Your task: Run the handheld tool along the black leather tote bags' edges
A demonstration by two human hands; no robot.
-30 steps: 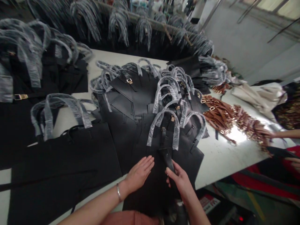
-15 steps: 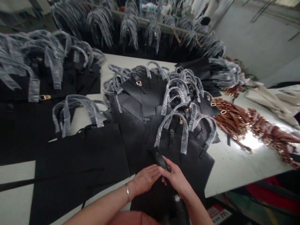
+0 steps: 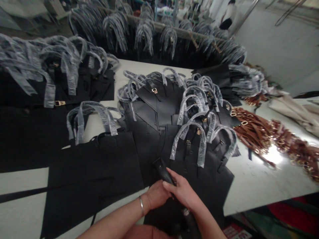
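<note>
My right hand (image 3: pixel 180 190) is closed around a long black strap (image 3: pixel 163 171), its flat squared end pointing away from me. A metal glint shows on the dark part below that hand. My left hand (image 3: pixel 159 194), with a silver bangle at the wrist, meets the right one at the strap. Its fingers are curled in against the strap and partly hidden by my right thumb. Beneath both hands lies a black bag panel (image 3: pixel 214 186). Beyond them, plastic-wrapped handles (image 3: pixel 190 126) and gold buckles rise from black bag pieces. Another black panel (image 3: pixel 99 176) with wrapped handles lies to the left.
More black pieces with wrapped handles (image 3: pixel 72 76) are piled at the far left. Brown straps with gold rings (image 3: pixel 256 132) lie on the white table (image 3: pixel 251 186) at right. Behind, a rack (image 3: pixel 159 25) carries many wrapped handles. Beige cloth (image 3: pixel 296 109) lies at the far right.
The whole view has shifted a little, so the table's things appear farther right. The strap's end has swung left relative to the panels, and my left fingers have curled in closer under the right hand.
</note>
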